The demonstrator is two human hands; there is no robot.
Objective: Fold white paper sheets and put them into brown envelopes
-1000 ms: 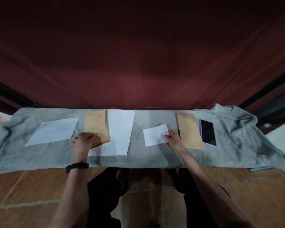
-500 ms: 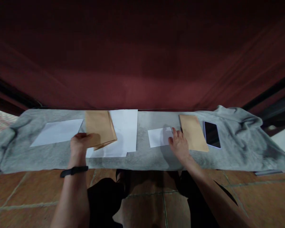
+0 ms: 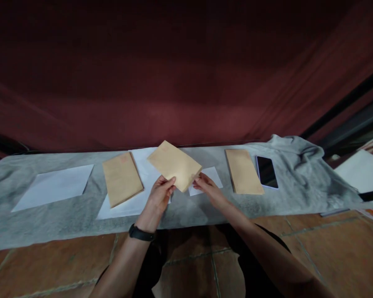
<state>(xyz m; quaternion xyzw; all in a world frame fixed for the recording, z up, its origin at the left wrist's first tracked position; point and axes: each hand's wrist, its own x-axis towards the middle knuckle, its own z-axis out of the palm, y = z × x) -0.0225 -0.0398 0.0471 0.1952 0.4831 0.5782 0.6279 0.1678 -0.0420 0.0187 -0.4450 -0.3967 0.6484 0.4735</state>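
A brown paper envelope is tilted above the cloth, between both hands. My left hand pinches its lower left edge, thumb on top. At the envelope's right end, my right hand has its fingers closed on the edge; the fingertips are partly hidden. Under the right hand lies a small white sheet of paper, partly covered. Left of my hands, a stack of brown envelopes with a faint reddish mark rests on larger white sheets.
Another stack of brown envelopes lies to the right, beside a phone with a dark screen. A white sheet is at the far left. Everything lies on a grey cloth, bunched at the right, before a dark red wall.
My left hand has moved right from the left stack with an envelope, now over the middle. My right hand has shifted left from the small sheet's right edge to the envelope's end.
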